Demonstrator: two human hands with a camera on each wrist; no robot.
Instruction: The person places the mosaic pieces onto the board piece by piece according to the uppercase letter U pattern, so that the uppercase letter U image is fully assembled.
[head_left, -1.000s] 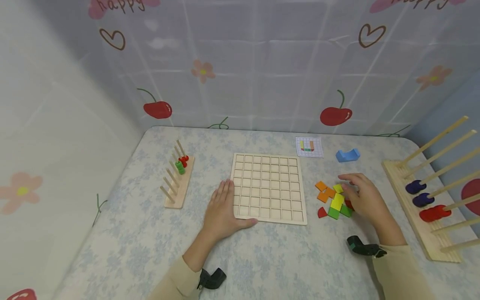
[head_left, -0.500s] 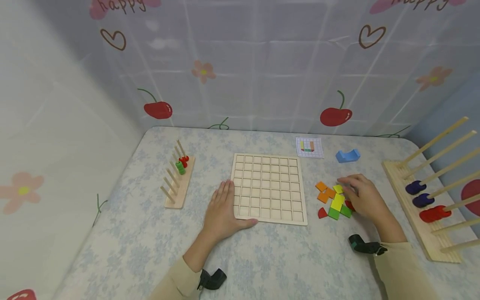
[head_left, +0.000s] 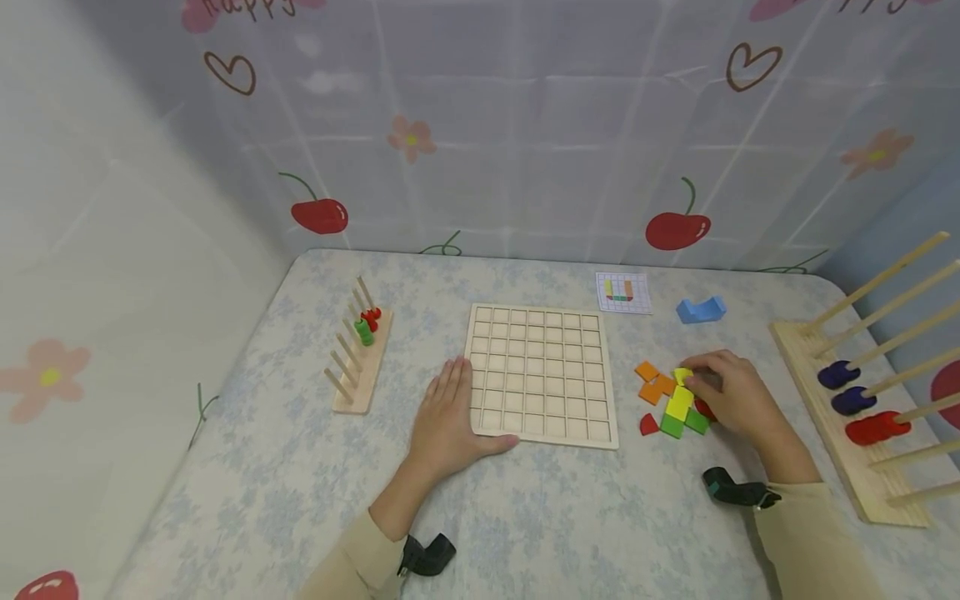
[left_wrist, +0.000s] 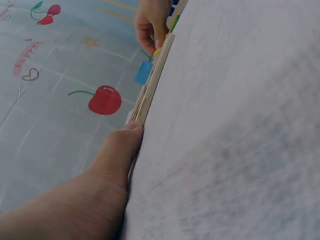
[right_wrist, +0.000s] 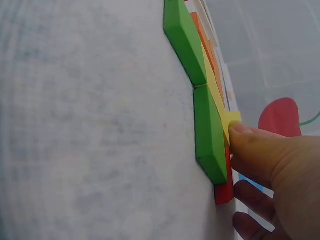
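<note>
My left hand (head_left: 442,421) lies at the lower left corner of a wooden grid board (head_left: 540,375), fingers straight along its left side and thumb along its near edge. In the left wrist view the thumb touches the board's rim. To the right of the board, my right hand (head_left: 731,396) pinches a yellow square tile (head_left: 682,376) between thumb and index finger. Around it lie another yellow piece (head_left: 679,402), green tiles (head_left: 672,426), orange tiles (head_left: 651,392) and a red quarter-round piece (head_left: 648,424). A second red piece (right_wrist: 225,192) is partly hidden by the right hand.
Behind the board lie a pattern card (head_left: 624,292) and a blue curved block (head_left: 701,310). A small peg stand (head_left: 367,367) with red and green beads stands left. A larger peg rack (head_left: 840,433) with blue and red pieces stands right.
The right hand's thumb and index finger have closed on the yellow tile, which now looks tilted. The left hand stays on the board. The head view has shifted slightly.
</note>
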